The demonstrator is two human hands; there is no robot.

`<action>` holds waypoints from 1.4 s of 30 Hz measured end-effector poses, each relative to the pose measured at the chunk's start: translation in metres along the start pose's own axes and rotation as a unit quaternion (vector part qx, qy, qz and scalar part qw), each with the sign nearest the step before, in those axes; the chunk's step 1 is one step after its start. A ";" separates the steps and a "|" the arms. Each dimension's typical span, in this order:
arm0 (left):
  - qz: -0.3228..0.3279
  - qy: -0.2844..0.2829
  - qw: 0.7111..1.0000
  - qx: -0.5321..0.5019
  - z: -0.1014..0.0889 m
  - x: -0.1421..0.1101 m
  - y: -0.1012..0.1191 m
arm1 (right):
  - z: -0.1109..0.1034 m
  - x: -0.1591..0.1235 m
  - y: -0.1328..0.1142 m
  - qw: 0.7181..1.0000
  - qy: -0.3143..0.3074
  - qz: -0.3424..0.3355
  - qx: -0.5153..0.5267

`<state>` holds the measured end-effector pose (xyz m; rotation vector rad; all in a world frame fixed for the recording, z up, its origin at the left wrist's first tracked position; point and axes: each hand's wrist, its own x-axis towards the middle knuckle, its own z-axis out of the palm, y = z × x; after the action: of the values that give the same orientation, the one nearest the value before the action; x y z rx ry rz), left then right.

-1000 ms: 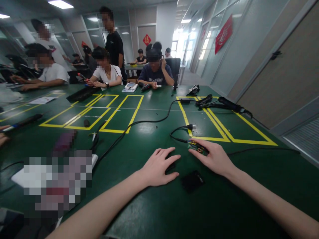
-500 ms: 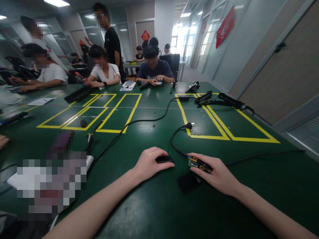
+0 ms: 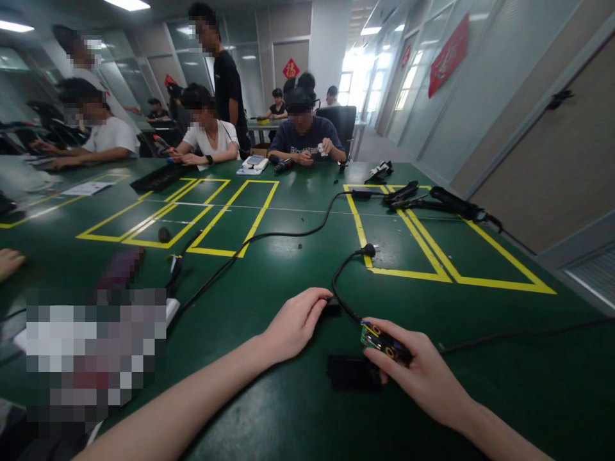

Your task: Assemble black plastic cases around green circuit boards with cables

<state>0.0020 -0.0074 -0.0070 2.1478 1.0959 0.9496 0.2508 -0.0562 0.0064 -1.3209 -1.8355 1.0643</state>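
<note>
My left hand is closed, thumb and fingertips pinched at the near end of a small black plastic piece low over the table. In my right hand is a corded circuit board assembly, with green board, yellow rings and dark parts between thumb and fingers. From its far end a black cord curves up to a plug lying on the table, prongs pointing right. Just below the assembly lies a black rectangular plastic cover, partly behind my right thumb.
Yellow tape outlines mark the green table. A long black cable crosses it toward black tool-like items at far right. A blurred-out pile is at left. Several people sit across the table; a co-worker's hand shows at the left edge.
My left fingers have shifted from around the black piece to a pinch at its end. My right hand has come slightly lower with the circuit board assembly. The view has shifted a little.
</note>
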 end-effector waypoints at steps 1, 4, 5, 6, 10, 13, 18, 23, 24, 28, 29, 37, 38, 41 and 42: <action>-0.004 -0.003 1.000 0.012 0.001 0.000 0.000 | 0.002 -0.001 0.000 1.000 0.000 -0.003 0.012; 0.004 -0.027 0.998 0.051 0.003 0.000 0.001 | 0.007 -0.001 0.004 0.999 0.018 -0.025 0.019; 0.011 -0.037 0.997 0.060 0.003 0.000 0.001 | 0.008 -0.001 0.005 0.999 0.026 -0.040 0.009; 0.017 -0.043 0.997 0.067 0.004 0.001 0.002 | 0.009 0.000 0.006 0.998 0.030 -0.055 -0.005; 0.021 -0.012 0.995 0.094 0.003 0.001 0.005 | 0.008 0.005 0.004 0.993 -0.006 -0.091 -0.070; 0.049 0.041 0.993 0.098 -0.003 -0.002 0.010 | 0.009 0.004 -0.001 0.990 -0.028 -0.100 -0.096; 0.193 0.014 0.977 0.092 -0.020 -0.006 0.013 | 0.021 -0.007 -0.009 0.972 -0.099 -0.151 -0.150; 0.236 -0.100 0.963 0.081 -0.020 -0.008 0.006 | 0.029 -0.009 -0.015 0.961 -0.122 -0.180 -0.172; 0.234 -0.107 0.963 0.082 -0.019 -0.009 0.006 | 0.030 -0.007 -0.015 0.961 -0.119 -0.182 -0.170; 0.205 -0.139 0.962 0.113 -0.017 -0.011 0.006 | 0.031 -0.002 -0.012 0.961 -0.107 -0.203 -0.152; 0.194 -0.141 0.962 0.127 -0.016 -0.012 0.007 | 0.031 0.000 -0.009 0.962 -0.094 -0.208 -0.152; 0.131 -0.142 0.955 0.226 -0.015 -0.009 0.013 | 0.030 0.005 -0.002 0.959 -0.022 -0.191 -0.209; 0.128 -0.142 0.953 0.234 -0.015 -0.008 0.014 | 0.031 0.005 -0.003 0.958 -0.029 -0.188 -0.216; 0.123 -0.151 0.949 0.247 -0.016 -0.007 0.014 | 0.032 0.005 -0.006 0.955 -0.038 -0.175 -0.236; 0.121 -0.156 0.948 0.250 -0.017 -0.006 0.014 | 0.033 0.005 -0.006 0.954 -0.035 -0.173 -0.241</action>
<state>-0.0073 -0.0175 0.0108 2.7770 1.0032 0.4230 0.2190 -0.0609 -0.0034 -1.1585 -2.3716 0.4977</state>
